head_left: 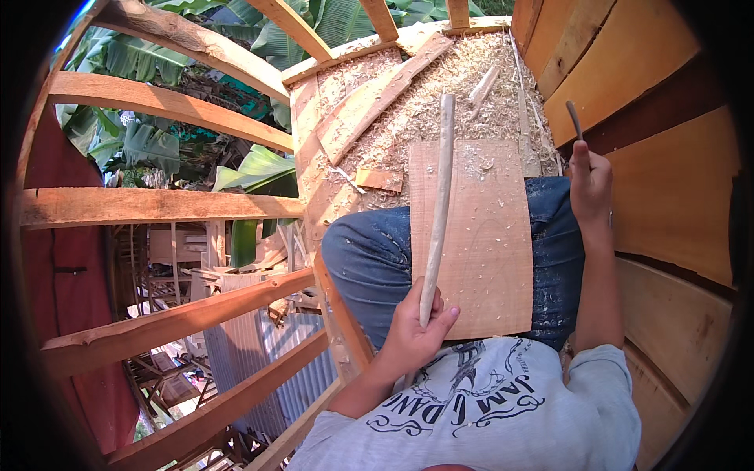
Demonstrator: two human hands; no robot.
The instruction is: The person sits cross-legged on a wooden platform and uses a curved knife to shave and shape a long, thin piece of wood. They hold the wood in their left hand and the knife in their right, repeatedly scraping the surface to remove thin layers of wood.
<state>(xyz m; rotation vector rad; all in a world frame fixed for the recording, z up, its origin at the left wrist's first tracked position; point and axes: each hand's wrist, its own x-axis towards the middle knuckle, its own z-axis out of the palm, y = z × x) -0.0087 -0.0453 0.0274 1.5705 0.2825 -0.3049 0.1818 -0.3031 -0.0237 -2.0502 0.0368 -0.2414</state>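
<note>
My left hand (410,330) is closed around the lower end of a long, pale, slightly bent wooden stick (442,196). The stick rises away from me in front of a flat wooden board (487,251) that rests across my lap. Off to the right, my right hand (591,187) is raised beside the plank wall, its fingers wrapped round a thin dark tool. Only the narrow end of this thin dark tool (575,119) shows above the thumb; its handle is hidden in the fist. Small shavings dot the board.
Wood shavings (424,94) cover the floor ahead, with a loose plank (389,94) and a small wood block (379,180) among them. A plank wall (667,196) stands close on my right. Open wooden railing bars (165,202) line the left, with a drop and banana leaves beyond.
</note>
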